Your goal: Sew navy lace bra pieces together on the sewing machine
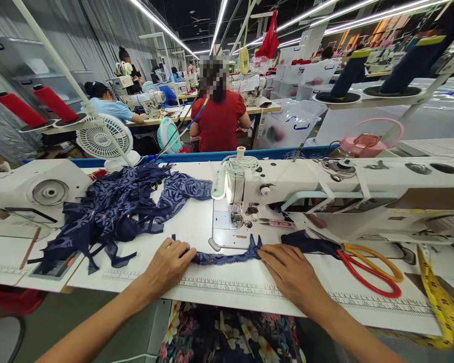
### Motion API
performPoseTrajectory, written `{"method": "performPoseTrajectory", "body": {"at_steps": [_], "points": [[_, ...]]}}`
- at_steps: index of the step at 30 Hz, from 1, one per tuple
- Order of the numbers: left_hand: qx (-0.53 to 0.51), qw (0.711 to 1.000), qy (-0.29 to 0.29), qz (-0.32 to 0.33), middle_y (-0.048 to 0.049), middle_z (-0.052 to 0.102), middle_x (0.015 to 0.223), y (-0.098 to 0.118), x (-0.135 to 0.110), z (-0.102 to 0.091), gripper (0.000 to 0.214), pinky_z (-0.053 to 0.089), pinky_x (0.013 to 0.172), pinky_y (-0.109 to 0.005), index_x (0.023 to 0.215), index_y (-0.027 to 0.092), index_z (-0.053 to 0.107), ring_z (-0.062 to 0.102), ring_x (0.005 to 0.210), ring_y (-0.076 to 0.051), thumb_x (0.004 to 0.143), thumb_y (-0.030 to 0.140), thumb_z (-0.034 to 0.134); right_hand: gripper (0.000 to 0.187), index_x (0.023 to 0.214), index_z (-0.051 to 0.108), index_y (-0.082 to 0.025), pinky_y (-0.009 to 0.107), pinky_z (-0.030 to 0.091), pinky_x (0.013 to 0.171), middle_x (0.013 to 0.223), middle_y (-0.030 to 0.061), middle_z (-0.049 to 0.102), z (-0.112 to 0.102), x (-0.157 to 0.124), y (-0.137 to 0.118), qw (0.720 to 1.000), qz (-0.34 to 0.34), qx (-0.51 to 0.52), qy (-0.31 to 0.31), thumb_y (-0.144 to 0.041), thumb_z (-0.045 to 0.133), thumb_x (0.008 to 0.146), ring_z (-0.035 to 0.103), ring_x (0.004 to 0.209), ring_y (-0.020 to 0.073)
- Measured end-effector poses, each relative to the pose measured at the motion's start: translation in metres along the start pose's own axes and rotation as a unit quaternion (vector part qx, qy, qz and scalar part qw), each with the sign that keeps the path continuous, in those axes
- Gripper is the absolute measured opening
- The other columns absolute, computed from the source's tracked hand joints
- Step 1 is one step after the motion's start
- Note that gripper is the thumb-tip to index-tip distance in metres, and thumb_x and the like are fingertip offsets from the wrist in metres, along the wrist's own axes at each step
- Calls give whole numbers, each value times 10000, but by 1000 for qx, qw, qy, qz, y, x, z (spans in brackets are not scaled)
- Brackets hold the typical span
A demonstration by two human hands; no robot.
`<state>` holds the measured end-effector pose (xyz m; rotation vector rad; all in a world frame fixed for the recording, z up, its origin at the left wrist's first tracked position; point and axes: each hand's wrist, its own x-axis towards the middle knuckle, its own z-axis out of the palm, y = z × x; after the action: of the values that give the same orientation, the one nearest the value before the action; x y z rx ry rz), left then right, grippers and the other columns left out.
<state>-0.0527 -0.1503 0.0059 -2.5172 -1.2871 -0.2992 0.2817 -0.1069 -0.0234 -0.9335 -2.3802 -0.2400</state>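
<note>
A narrow strip of navy lace fabric (pixel 227 258) lies stretched across the white table in front of the sewing machine's needle plate. My left hand (pixel 170 264) is closed on the strip's left end, its fingers curled over the cloth. At the other end my right hand (pixel 291 269) presses and pinches the fabric, fingers close together. The sewing machine (pixel 242 191) has its lamp lit, and small pink-handled thread snips (pixel 276 223) rest beside the needle. To the left is a heap of navy lace pieces (pixel 117 201).
Scissors with red and orange handles (pixel 374 267) lie right of my right hand, near a yellow tape measure (pixel 439 302). A printed ruler (pixel 227 286) runs along the front edge. A second machine (pixel 41 191) stands left. Beyond the table, a person in red (pixel 221 118) sits.
</note>
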Motion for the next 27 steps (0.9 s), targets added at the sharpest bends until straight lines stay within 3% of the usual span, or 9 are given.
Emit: {"method": "performPoseTrajectory", "body": {"at_steps": [4,7,11,13,16,18,20,24,27], "points": [[14,997,58,-52,-81,671,1023,-14,18,0,299,393,942,-443,991,184,633,597,977,-228,843,13,438,289,1071,688,-159,402,434,852,1053,98,691,0,-1,7,1000,0,-24,-1,-68,458,922,608,958,238],[69,990,103,-60,-96,674,1114,-23,26,2,336,313,1057,-521,1035,177,647,586,1095,-253,859,6,418,287,1071,693,-160,405,443,845,1051,98,694,-1,-2,10,999,12,-34,5,-68,467,919,612,961,244],[66,994,74,-35,-103,679,1135,-27,13,2,428,219,1100,-613,1103,185,640,575,1139,-276,831,-31,389,296,1077,688,-167,397,454,835,1042,98,689,-2,-6,10,999,21,-25,10,-60,467,911,609,958,238],[27,997,48,-55,-136,635,1214,-22,7,-3,495,212,1083,-648,1121,172,628,524,1207,-310,769,-62,370,297,1076,683,-165,388,463,819,1045,101,681,-2,-4,4,1000,28,-11,1,-60,458,914,604,954,233],[-111,985,30,-129,-122,603,1219,-1,15,-11,480,376,1003,-535,1135,187,598,519,1175,-287,758,-28,392,315,1097,664,-153,371,485,813,1060,106,664,1,3,-12,999,16,32,-28,-40,440,905,592,961,223],[-205,958,23,-199,-71,637,1053,24,31,-11,272,461,873,-418,1034,209,602,570,1005,-237,838,84,460,330,1105,652,-140,357,505,801,1057,110,659,4,10,-25,998,-1,53,-36,-18,429,895,586,955,219],[-229,942,18,-245,-44,621,878,52,50,-2,89,462,784,-388,883,209,594,563,868,-226,901,217,507,345,1107,644,-139,345,522,763,1040,111,657,7,14,-37,998,-6,56,-31,-6,409,892,587,920,213],[-218,943,30,-250,-43,567,857,95,72,25,97,421,721,-361,816,203,530,517,814,-215,906,175,506,325,1099,635,-164,334,541,743,996,101,649,9,11,-47,996,30,84,-23,-41,393,920,601,868,202],[-245,936,62,-244,-33,554,844,107,70,31,151,403,739,-365,832,203,497,504,798,-200,928,111,426,279,1202,581,-190,330,553,796,1046,94,648,5,9,-42,977,118,178,-10,-165,482,943,623,940,210]]}}
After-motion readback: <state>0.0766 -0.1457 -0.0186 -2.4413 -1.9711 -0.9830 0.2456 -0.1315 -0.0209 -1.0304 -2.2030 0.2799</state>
